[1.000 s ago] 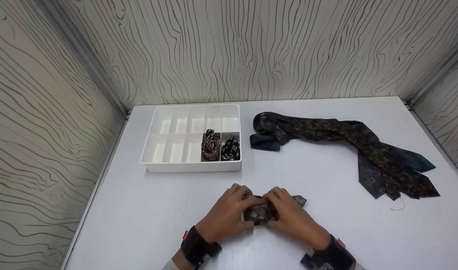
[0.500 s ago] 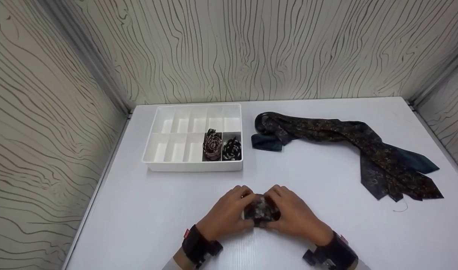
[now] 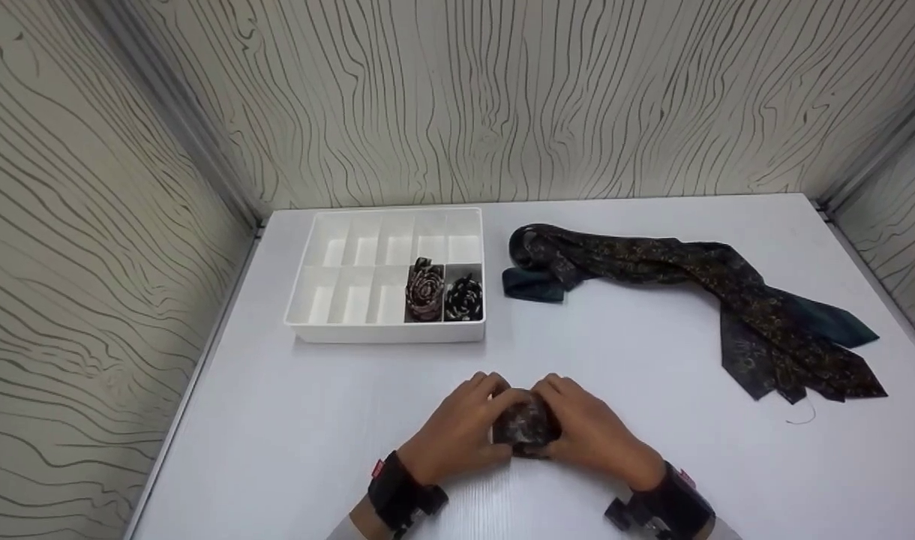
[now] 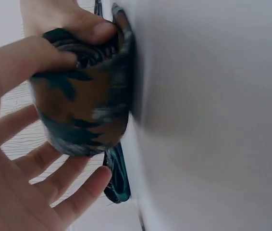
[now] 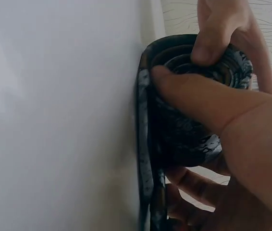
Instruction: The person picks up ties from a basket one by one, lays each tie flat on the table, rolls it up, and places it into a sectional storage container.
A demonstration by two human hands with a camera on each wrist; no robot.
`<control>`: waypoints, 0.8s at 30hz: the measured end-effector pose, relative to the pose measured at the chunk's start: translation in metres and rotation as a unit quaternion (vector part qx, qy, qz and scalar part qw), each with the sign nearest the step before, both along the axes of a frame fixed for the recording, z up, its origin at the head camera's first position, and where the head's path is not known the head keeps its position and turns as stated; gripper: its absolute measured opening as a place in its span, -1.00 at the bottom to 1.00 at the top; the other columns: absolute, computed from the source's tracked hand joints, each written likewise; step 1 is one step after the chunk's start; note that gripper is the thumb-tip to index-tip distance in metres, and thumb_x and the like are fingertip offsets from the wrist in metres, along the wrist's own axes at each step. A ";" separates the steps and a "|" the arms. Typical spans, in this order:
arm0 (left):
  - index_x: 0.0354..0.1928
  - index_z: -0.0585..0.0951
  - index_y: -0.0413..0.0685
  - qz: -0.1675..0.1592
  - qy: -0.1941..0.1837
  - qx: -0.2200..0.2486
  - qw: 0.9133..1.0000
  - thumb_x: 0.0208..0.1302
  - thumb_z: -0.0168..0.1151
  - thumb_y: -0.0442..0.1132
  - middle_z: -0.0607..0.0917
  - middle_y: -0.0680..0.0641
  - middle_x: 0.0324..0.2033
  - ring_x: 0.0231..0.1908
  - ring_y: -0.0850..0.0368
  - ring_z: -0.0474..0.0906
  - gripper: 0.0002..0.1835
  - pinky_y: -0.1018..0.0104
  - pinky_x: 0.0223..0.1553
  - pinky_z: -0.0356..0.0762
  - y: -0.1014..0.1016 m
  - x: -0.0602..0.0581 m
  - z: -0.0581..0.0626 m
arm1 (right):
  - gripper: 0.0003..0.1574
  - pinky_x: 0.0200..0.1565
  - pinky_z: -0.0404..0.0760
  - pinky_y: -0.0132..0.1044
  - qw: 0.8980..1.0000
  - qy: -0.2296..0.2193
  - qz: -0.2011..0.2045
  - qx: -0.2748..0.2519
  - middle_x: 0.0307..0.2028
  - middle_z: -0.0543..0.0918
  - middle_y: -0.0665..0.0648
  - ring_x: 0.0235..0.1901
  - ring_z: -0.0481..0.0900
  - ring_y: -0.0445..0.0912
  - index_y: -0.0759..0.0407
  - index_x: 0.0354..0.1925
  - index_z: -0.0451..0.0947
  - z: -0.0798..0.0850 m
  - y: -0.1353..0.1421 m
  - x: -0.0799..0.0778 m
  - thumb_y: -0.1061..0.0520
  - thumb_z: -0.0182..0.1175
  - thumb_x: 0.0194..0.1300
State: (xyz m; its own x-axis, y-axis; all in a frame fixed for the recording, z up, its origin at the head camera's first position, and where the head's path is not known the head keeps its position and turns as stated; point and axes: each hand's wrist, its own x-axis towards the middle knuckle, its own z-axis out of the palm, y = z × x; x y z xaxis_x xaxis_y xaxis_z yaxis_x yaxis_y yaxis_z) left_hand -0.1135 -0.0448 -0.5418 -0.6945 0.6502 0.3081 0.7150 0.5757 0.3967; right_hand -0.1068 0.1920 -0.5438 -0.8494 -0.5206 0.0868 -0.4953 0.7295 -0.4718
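Observation:
A dark patterned necktie [image 3: 522,424], wound into a thick roll, stands on its edge on the white table near the front. My left hand [image 3: 461,426] grips its left side, the thumb [image 4: 54,57] pressing on the coiled top. From the other side my right hand [image 3: 594,429] holds the roll, its thumb [image 5: 193,94] across the coils. A short flat tail of the necktie [image 5: 145,144] runs out along the table beneath the right hand in the right wrist view. Brown and teal patches show on the outer layer [image 4: 80,98] in the left wrist view.
A white divided box [image 3: 382,334] stands behind the hands to the left; two rolled neckties, one maroon [image 3: 425,291] and one black and white [image 3: 463,298], fill its front right compartments. Several dark neckties [image 3: 652,259] lie in a loose pile at the back right. Patterned walls enclose the table.
The necktie's pointed tail, sticking out past my right hand a second ago, no longer shows in the head view. The roll and my left hand have shifted slightly right.

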 end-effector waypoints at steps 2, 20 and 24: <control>0.23 0.66 0.25 0.001 0.007 0.001 1.000 -0.06 0.63 -0.03 0.60 0.12 -0.07 -0.10 0.22 0.46 -0.30 0.37 -0.02 0.51 0.000 0.000 -0.001 | -0.14 0.10 0.72 -0.09 1.000 -0.005 0.001 -0.001 0.02 0.55 -0.08 0.02 0.60 -0.17 -0.01 0.16 0.52 0.001 0.000 0.001 -0.16 0.70 -0.03; 0.31 0.62 0.33 -0.025 -0.009 0.004 1.000 -0.03 0.67 0.02 0.62 0.15 -0.03 -0.05 0.23 0.48 -0.24 0.31 0.08 0.46 -0.001 0.000 0.001 | -0.25 0.12 0.65 -0.15 0.997 -0.046 0.019 -0.052 0.00 0.54 -0.13 0.03 0.53 -0.21 -0.02 0.16 0.46 0.006 0.001 0.003 0.03 0.65 0.09; 0.36 0.60 0.28 -0.019 -0.041 0.020 0.999 0.14 0.58 0.15 0.63 0.13 0.06 0.03 0.22 0.49 -0.29 0.32 0.10 0.50 -0.003 -0.001 0.003 | -0.23 0.19 0.66 -0.03 0.994 -0.087 0.022 -0.067 0.09 0.59 -0.05 0.13 0.62 -0.12 0.01 0.22 0.43 0.008 0.004 0.002 0.09 0.61 0.13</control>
